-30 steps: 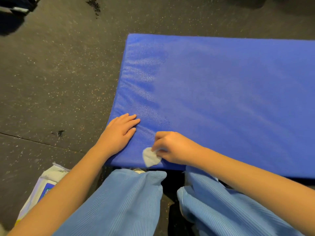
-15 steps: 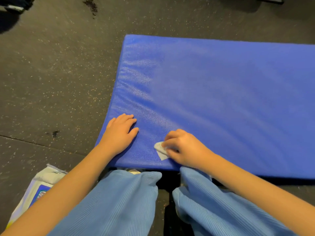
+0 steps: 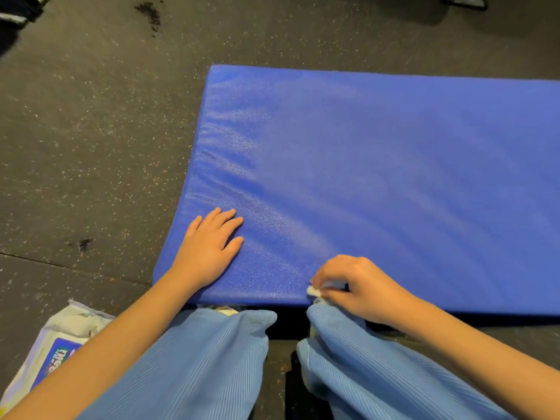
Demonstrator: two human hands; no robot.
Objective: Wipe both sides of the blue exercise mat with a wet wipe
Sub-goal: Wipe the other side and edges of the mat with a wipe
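Note:
The blue exercise mat [image 3: 378, 177] lies flat on the dark floor and runs out of view on the right. My left hand [image 3: 209, 247] rests flat on the mat's near left corner, fingers straight. My right hand [image 3: 354, 283] grips a small white wet wipe [image 3: 313, 291] and holds it against the mat's near edge. Most of the wipe is hidden under my curled fingers.
A white and blue pack of wipes [image 3: 57, 344] lies on the floor at the lower left, partly under my left forearm. My knees in light blue trousers [image 3: 212, 365] sit just before the mat's near edge. Speckled black rubber floor [image 3: 91, 131] surrounds the mat.
My right hand has slid the wipe to the right along the mat's near edge. The wipe is now more bunched under my fingers. My left hand has stayed on the corner.

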